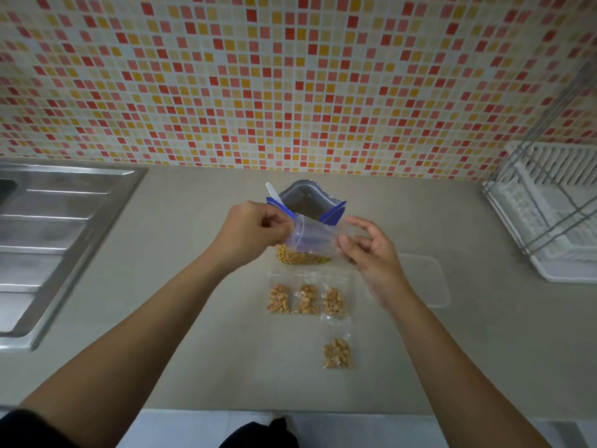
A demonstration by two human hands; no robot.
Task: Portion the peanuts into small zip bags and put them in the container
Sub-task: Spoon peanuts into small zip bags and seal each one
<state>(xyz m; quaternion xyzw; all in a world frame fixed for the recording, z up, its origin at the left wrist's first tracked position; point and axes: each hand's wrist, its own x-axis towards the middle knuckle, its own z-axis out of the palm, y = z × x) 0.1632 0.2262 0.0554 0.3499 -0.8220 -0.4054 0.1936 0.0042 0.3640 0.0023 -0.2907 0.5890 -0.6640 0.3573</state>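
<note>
A large blue-topped bag of peanuts (303,257) stands open on the counter, a white spoon handle (273,192) sticking out of it. In front of it my left hand (252,232) pinches the left edge of a small clear zip bag (315,238) held in the air. My right hand (368,250) holds the bag's right side between thumb and fingers. Three filled small bags (307,299) lie in a row on the counter, and a fourth filled bag (337,352) lies nearer to me. A clear, flat container (429,279) lies to the right, partly behind my right wrist.
A steel sink with drainboard (58,234) takes up the left side. A white dish rack with wire frame (555,215) stands at the right. The tiled wall (290,76) rises behind the counter, whose front edge (290,410) is close to me.
</note>
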